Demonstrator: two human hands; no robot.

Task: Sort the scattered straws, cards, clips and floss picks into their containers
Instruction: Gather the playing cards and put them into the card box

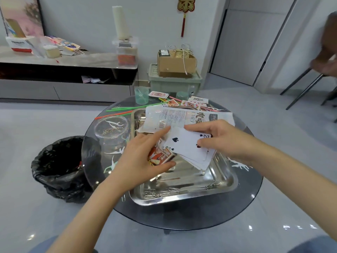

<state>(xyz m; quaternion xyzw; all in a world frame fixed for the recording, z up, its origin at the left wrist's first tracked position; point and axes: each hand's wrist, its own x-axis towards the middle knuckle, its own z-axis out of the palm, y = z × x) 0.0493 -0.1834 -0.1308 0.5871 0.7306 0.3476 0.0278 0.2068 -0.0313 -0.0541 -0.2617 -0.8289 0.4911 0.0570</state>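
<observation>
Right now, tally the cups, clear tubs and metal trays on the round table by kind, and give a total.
Green cups: 2
Clear tub: 1
Metal tray: 1
Total: 4

Cards (189,148): spade, "2" by right hand (224,139) fingertips. Bag (182,115) beyond: Chinese characters, barcode. Box (160,157) in left hand (140,157): blurred.
</observation>
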